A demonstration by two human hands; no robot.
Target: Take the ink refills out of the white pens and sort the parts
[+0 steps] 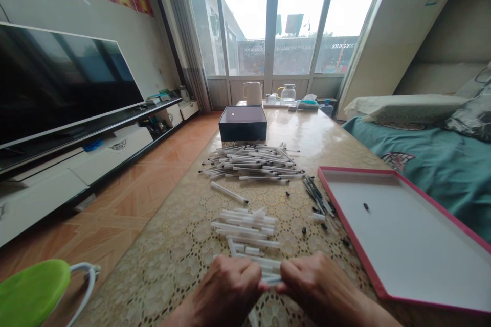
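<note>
My left hand [232, 283] and my right hand [316, 281] are both closed at the near side of the table. Their fingertips almost meet, gripping the two ends of a white pen [272, 281]; most of it is hidden inside the fists. Just beyond lie several loose translucent white pen barrels [245, 226] in a rough stack. One pen with a dark tip [230, 192] lies apart from them. Farther off is a large heap of white pens [255, 161]. Thin dark refills [316, 195] are bunched to the right, with small black pen plugs [304, 230] scattered near them.
A shallow red-rimmed tray [418, 209] rests at the right with one black piece inside. Behind the heap stands a dark open box [243, 132]. A beige jug [253, 93] and a glass teapot [288, 93] are at the far end. A green stool [32, 291] is lower left.
</note>
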